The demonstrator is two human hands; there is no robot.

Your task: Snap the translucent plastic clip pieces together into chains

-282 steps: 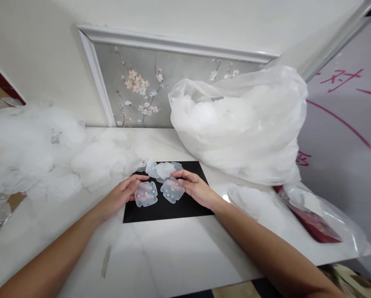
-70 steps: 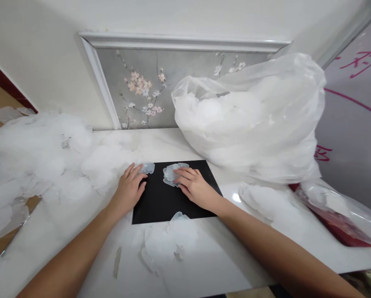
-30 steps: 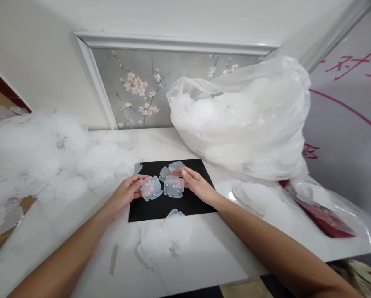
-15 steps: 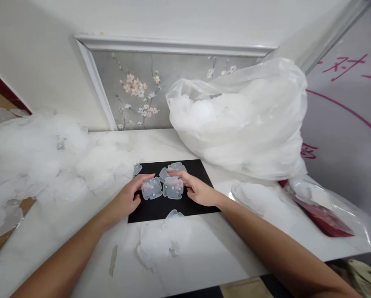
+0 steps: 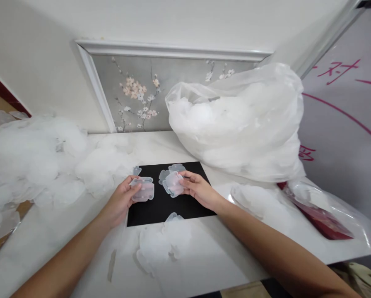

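Two translucent, notched, round-cornered pieces (image 5: 147, 190) noted. Left grip (image 5: 122, 199) pinches one, projecting rightward; right grip (image 5: 201, 191) pinches the other, projecting leftward.

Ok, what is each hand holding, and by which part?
The left hand holds a translucent piece by its left edge; the right hand, another piece by its right edge.

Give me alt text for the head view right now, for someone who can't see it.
A left hand holds one flat translucent piece and a right hand another piece, above a black mat. A white heap spreads left, a bulging plastic bag sits behind right, and a smaller pile lies at the mat's near edge.
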